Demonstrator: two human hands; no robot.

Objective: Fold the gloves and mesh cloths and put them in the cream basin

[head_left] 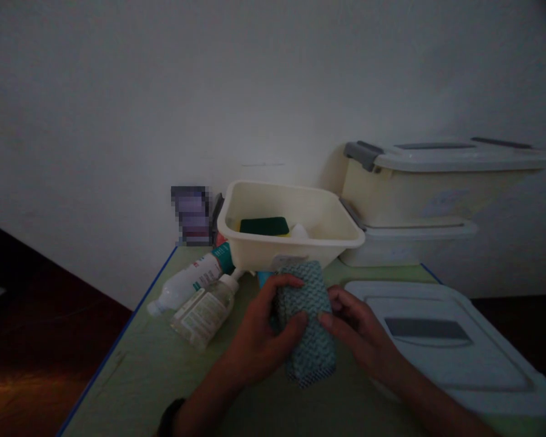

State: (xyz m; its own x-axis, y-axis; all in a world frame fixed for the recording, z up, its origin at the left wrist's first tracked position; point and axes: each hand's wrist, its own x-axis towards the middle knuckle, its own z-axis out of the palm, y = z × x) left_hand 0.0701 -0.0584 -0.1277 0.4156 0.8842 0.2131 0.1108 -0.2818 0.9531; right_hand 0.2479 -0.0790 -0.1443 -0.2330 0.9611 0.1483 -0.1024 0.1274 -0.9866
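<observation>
Folded teal woven cloth [310,325], upright in front of the open cream bin [291,249]. Left hand [261,337] grips it, thumb on the front, fingers round the left edge; right hand [361,334] has thumb and fingertips drawn narrow at the right edge. Likely light, soft and springy, hard to damage, textured enough not to slip; layers might fan open, so best pinched across the full fold at mid-height, both sides. Inside bin: dark green scouring pad [264,227] and a small white item [299,231]. Bin's near wall stands just behind the cloth, the main obstruction. Clear pump bottle [204,311] and white-and-green bottle [193,280] lie left; pale lid [455,346] flat at right, close to the right forearm.
</observation>
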